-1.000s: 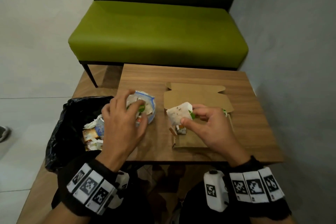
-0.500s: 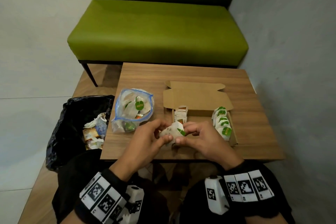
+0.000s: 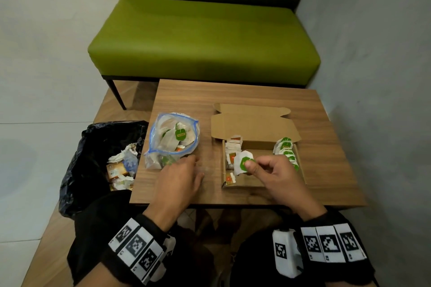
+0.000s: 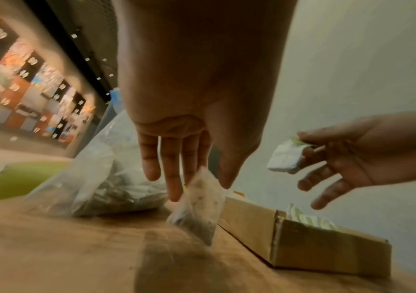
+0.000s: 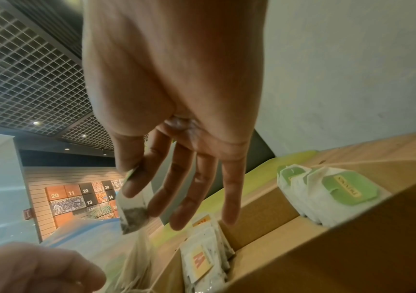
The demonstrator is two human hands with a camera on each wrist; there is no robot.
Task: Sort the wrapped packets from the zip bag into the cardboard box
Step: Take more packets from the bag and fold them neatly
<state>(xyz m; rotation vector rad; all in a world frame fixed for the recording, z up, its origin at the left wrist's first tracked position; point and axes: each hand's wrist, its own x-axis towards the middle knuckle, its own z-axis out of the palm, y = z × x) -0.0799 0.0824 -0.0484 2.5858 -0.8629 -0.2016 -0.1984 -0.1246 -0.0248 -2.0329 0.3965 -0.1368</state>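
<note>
A clear zip bag (image 3: 172, 140) with a blue seal lies open on the table, with several tagged packets inside. To its right stands the open cardboard box (image 3: 247, 185), with orange-tagged packets (image 3: 232, 147) along its left side and green-tagged packets (image 3: 288, 149) along its right. My right hand (image 3: 251, 165) pinches a white green-tagged packet (image 3: 242, 162) between thumb and forefinger, above the box's left half. My left hand (image 3: 191, 165) is beside the zip bag's near corner. In the left wrist view it pinches a translucent speckled packet (image 4: 199, 206) just above the table.
A black rubbish bag (image 3: 93, 147) holding crumpled wrappers stands on the floor left of the wooden table (image 3: 326, 170). A green bench (image 3: 203, 39) stands behind the table, and a grey wall runs close along the right.
My left hand came out of the zip bag and met my right hand at the table's front edge. The hands have parted: right over the box, left toward the bag.
</note>
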